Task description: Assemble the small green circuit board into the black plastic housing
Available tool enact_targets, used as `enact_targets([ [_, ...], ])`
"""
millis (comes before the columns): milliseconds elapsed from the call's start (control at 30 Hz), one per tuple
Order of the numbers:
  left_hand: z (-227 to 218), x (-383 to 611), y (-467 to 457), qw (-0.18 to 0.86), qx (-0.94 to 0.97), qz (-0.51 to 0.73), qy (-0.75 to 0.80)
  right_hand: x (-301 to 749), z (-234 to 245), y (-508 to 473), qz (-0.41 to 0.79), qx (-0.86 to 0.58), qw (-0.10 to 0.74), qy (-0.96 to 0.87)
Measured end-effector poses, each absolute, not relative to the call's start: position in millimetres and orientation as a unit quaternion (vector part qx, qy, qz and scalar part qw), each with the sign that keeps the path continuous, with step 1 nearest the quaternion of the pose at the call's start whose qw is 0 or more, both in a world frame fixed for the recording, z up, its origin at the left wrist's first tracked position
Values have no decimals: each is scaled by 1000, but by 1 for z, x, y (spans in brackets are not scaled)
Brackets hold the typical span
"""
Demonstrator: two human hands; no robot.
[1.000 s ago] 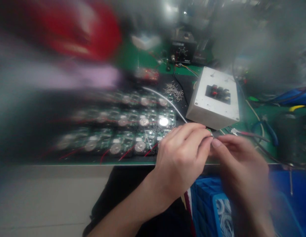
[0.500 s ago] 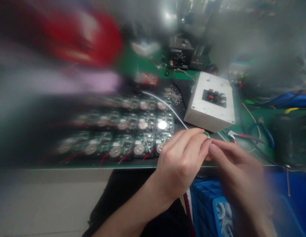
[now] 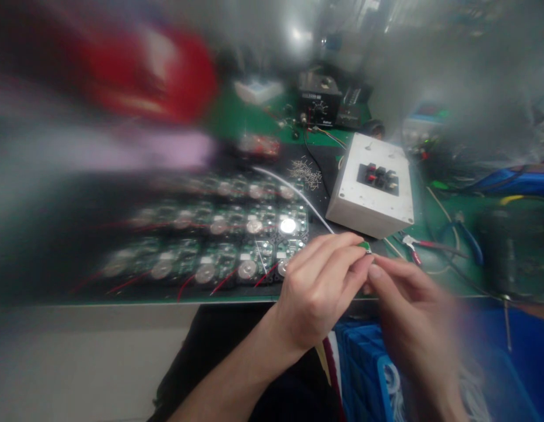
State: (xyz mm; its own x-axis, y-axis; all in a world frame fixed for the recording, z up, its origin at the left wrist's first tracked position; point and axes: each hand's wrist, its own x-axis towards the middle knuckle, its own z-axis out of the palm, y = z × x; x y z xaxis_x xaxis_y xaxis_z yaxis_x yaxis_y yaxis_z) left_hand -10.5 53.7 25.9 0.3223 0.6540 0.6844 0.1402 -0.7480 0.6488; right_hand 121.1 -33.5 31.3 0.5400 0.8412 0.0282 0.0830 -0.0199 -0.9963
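My left hand (image 3: 318, 287) and my right hand (image 3: 412, 310) meet at the front edge of the bench, fingertips pinched together on a small green circuit board (image 3: 365, 246), of which only a corner shows. A thin white wire (image 3: 298, 193) runs from the pinch back across the bench. Just left of my hands lie rows of small green circuit boards (image 3: 228, 234) with round silver parts and red wires. Behind my hands stands a white box (image 3: 373, 187) with a black terminal panel on top.
A black dial unit (image 3: 320, 102) stands at the back of the green mat. A heap of small metal pins (image 3: 305, 172) lies near the white box. Red-handled pliers (image 3: 430, 245) and cables lie to the right. A blue bin (image 3: 430, 375) sits below the bench edge. The left side is blurred.
Both hands have stayed pinched together and drifted slightly lower and left in view. The camera has tilted a little, so the bench items sit lower.
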Motion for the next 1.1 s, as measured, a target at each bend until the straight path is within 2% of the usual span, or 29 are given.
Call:
enact_targets([
  [333, 29, -12, 56, 274, 772, 517, 249, 121, 28, -36, 292, -658, 591, -364],
  [600, 46, -26, 55, 325, 771, 482, 260, 123, 38, -44, 141, -669, 536, -495],
  [867, 44, -32, 51, 366, 739, 508, 249, 119, 41, -44, 105, -611, 531, -578],
  [1100, 39, -34, 50, 352, 743, 512, 247, 117, 44, -40, 71, -598, 524, -602],
])
